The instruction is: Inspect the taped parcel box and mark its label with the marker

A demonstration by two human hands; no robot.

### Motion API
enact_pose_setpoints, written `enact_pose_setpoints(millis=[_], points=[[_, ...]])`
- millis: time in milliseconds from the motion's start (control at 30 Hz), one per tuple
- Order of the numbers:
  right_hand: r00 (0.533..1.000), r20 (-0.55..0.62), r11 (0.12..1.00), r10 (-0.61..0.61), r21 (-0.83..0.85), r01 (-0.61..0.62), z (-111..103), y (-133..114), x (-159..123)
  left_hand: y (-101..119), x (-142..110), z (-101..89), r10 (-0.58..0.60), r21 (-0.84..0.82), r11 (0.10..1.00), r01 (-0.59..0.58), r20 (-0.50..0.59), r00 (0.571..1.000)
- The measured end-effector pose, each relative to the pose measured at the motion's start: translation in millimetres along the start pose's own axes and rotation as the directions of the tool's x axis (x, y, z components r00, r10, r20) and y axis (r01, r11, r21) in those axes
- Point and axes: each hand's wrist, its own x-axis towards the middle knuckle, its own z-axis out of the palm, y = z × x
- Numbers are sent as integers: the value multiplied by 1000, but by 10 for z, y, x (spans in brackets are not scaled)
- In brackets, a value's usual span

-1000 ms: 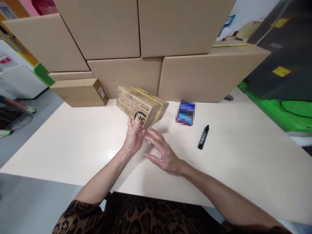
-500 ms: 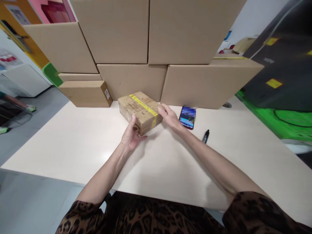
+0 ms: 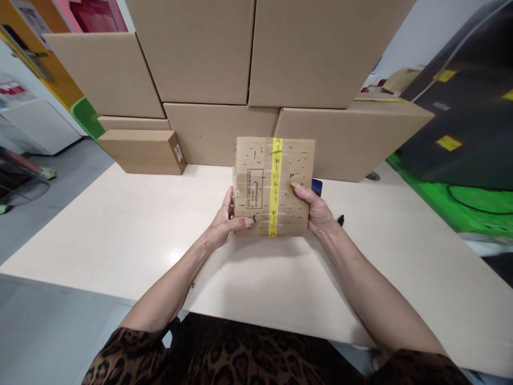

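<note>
While the left hand (image 3: 225, 223) grips the taped box (image 3: 294, 208), the right hand (image 3: 316, 209) clasps it too.

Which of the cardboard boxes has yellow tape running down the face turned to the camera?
The small box held between the left hand and right hand; the plain brown boxes behind it show no tape on their front faces.

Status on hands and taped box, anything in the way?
Left hand and right hand on opposite sides of taped box. Yellow-taped face toward camera. Large boxes stand behind; phone and marker partly hidden.
</note>
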Motion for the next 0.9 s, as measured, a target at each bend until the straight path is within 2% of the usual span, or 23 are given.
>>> enact_pose_setpoints(millis=[100, 167, 233, 333, 433, 500, 600, 700, 767, 833, 900], points=[[985, 22, 983, -173, -53, 174, 48, -40, -102, -4, 33, -43, -37, 55, 998, 31, 104, 994], [937, 74, 921, -341, -171, 349, 75, -3, -147, -46, 67, -46, 5, 54, 998, -11, 112, 994], [844, 156, 785, -513, -312, 535, 79, 76, -150, -107, 98, -39, 61, 47, 997, -63, 44, 997], [658, 287, 487, -697, -484, 727, 38, 207, -103, -160, 117, -29, 150, 14, 989, -150, -118, 982], [483, 440, 179, -757, -571, 801, -16, 253, -66, -96, 101, -27, 194, -85, 973, -212, -187, 963], [404, 526, 18, -748, -592, 806, -28, 223, -62, 11, 76, -29, 211, -175, 954, -245, -192, 958], [301, 595, -144, -745, -585, 798, -16, 153, -56, 206, 39, -56, 230, -263, 923, -280, -204, 952], [177, 652, -296, -737, -548, 783, -41, 150, -16, 351, 29, -148, 196, -279, 928, -246, -195, 961], [146, 676, -349, -723, -539, 767, -101, 197, 29, 401, 40, -253, 146, -246, 951, -186, -172, 974], [157, 669, -340, -726, -549, 764, -186, 265, 80, 426, 54, -372, 98, -195, 973, -127, -150, 984], [178, 659, -296, -731, -540, 788, -268, 335, 122, 441, 65, -478, 52, -156, 985, -71, -122, 991]])
